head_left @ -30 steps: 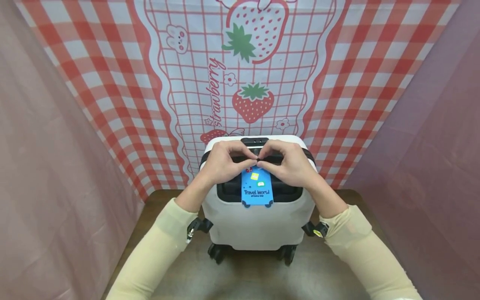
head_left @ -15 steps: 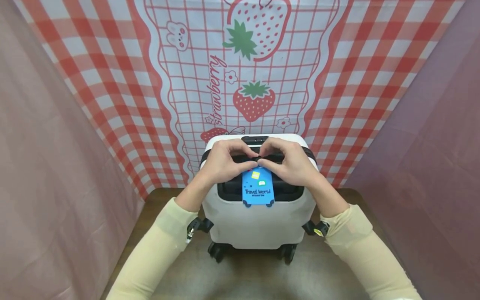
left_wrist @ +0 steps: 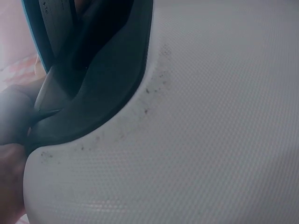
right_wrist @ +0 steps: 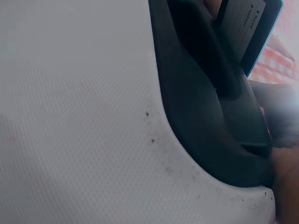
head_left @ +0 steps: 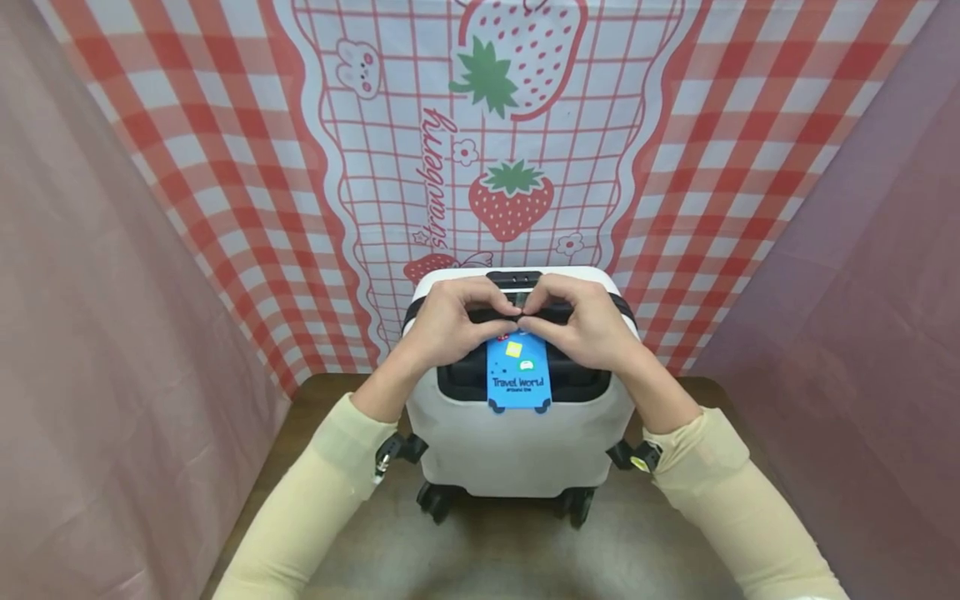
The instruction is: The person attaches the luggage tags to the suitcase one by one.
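Observation:
A white suitcase (head_left: 517, 454) stands upright with a black handle recess (head_left: 457, 383) in its top edge. Over the recess hangs a blue luggage tag (head_left: 518, 383) printed "Travel World". My left hand (head_left: 455, 323) and right hand (head_left: 588, 322) meet just above the tag, thumbs and index fingertips pinching at its strap. The strap itself is mostly hidden by the fingertips. In the right wrist view, the back of the tag (right_wrist: 246, 35) shows a white name and address label. The left wrist view catches the tag's edge (left_wrist: 36, 35) beside the dark recess (left_wrist: 107, 84).
Dark wheels (head_left: 573, 506) carry the suitcase on a brown wooden table (head_left: 495, 554). Right behind it hangs a red-and-white strawberry cloth (head_left: 517, 125). Pinkish curtains (head_left: 112, 375) close off both sides. A combination lock (head_left: 513, 280) sits at the suitcase's far top edge.
Both hands stay at the strap with only small fingertip shifts. The index fingertips sit slightly higher, a little farther from the thumbs. The whole head view has drifted slightly.

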A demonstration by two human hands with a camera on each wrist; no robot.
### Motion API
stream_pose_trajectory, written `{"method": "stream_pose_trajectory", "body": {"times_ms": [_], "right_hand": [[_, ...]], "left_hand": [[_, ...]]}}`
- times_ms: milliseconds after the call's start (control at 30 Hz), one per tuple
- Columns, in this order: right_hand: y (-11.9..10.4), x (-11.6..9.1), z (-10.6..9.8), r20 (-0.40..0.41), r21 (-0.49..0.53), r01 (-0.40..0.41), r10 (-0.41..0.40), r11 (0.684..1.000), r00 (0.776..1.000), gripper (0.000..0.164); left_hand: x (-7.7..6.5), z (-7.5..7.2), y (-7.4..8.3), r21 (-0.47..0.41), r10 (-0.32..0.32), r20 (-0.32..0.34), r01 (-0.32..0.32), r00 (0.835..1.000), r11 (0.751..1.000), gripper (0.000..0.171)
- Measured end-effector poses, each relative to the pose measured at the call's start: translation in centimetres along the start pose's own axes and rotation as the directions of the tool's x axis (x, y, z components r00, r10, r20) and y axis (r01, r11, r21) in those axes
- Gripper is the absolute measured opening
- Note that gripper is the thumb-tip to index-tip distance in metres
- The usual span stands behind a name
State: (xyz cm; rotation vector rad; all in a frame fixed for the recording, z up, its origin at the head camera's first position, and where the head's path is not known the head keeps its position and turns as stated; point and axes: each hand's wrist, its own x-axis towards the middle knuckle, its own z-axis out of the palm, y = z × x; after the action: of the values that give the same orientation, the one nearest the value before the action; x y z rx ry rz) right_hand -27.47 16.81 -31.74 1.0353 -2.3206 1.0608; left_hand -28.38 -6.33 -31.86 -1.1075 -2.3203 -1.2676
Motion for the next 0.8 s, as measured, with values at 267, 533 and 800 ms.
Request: {"method": "stream_pose_trajectory", "body": {"times_ms": [267,533,800], "right_hand": [[0.06,0.11,-0.03,0.001,-0.002,0.004,-0.004,1.0,1.0,0.011],[0.23,-0.02,0.12,0.018,-0.02,-0.029,0.029,0.999,0.999,0.013],[0.06,0.01,0.01,0.009,-0.045,-0.047,0.048,0.998,0.999,0.012]], "left_hand": [[0.1,0.14,-0.05,0.032,0.036,-0.016,-0.036,0.999,0.999,0.013],[-0.06,0.31,-0.02,0.04,-0.009,-0.022,0.01,1.0,0.999,0.012],[0.13,0.43,0.2,0.041,-0.02,-0.027,0.021,0.999,0.999,0.012]]}}
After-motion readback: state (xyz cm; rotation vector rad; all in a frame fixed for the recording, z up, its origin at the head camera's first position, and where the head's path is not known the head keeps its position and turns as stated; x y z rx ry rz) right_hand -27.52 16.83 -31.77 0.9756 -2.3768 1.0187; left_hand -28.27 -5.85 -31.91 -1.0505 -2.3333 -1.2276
